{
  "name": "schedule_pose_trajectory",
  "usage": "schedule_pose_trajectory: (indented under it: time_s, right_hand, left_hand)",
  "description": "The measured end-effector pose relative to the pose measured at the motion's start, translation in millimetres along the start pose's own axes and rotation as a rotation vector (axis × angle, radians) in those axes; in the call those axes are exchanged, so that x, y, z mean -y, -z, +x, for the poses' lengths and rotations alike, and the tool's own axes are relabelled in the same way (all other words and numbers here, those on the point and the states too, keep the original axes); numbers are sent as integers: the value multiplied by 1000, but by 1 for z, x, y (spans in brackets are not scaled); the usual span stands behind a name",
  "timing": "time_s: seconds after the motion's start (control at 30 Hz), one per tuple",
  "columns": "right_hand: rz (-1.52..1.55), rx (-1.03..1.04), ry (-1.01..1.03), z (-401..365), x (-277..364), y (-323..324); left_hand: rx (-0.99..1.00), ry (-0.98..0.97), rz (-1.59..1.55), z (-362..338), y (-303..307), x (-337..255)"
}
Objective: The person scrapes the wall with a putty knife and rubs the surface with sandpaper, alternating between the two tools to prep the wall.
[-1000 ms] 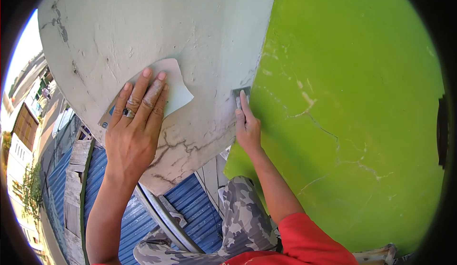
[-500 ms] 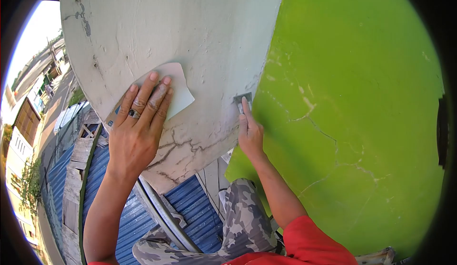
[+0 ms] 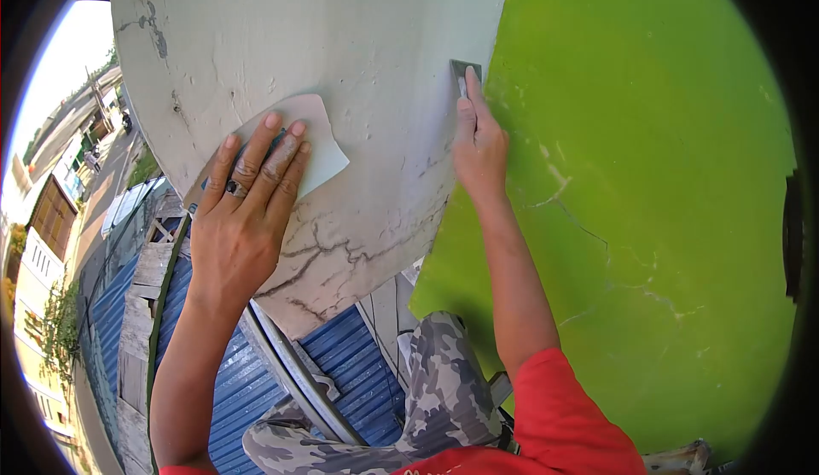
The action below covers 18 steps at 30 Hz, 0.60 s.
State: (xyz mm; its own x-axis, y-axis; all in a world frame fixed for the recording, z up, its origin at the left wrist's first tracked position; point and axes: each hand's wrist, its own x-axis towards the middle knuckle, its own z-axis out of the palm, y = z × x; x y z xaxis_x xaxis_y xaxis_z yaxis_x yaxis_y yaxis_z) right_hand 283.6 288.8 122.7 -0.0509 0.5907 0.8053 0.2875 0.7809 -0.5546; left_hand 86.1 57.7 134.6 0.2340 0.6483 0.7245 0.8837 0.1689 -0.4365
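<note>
**Blade at the Green Border**

A green surface point(image 3: 648, 134) borders the cracked pale surface point(image 3: 324, 31) before you, blue roofing point(image 3: 354, 351) below. Your left hand point(image 3: 243, 219) spreads over a white sheet point(image 3: 320, 151), thumb hidden, grip uncertain. Your right hand point(image 3: 484, 155) clamps a flat-bladed tool point(image 3: 458, 67), apparently mid-stroke; another pass would call for even pressure, with room leftward and the border close at right.

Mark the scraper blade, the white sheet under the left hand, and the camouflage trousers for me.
Scraper point(image 3: 461, 67): head view, on its flat blade.
White sheet point(image 3: 322, 152): head view, on the part beyond the fingertips.
Camouflage trousers point(image 3: 442, 381): head view, on the raised knee.
</note>
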Motion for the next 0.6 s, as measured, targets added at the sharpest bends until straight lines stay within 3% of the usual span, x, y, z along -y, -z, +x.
schedule_pose_trajectory:
  time_s: [0.17,0.23,0.37,0.43,0.5,0.6]
  right_hand:
    - [-61,223,41,-107,-22,-13]
    - [5,169,156,-160,-42,-36]
    - [-74,88,250,-77,4,-30]
    - [-67,122,201,-42,25,-17]
    - [-101,166,150,-58,24,-13]
    - [19,82,339,-130,-12,-32]
  left_hand:
    - [54,12,-18,-27,-7,-7]
    - [96,23,-3,-55,-18,-20]
    - [105,59,56,-63,-22,-20]
    - [64,126,78,-42,-12,-11]
    - [20,193,116,-21,3,0]
    - [29,193,110,-25,3,-2]
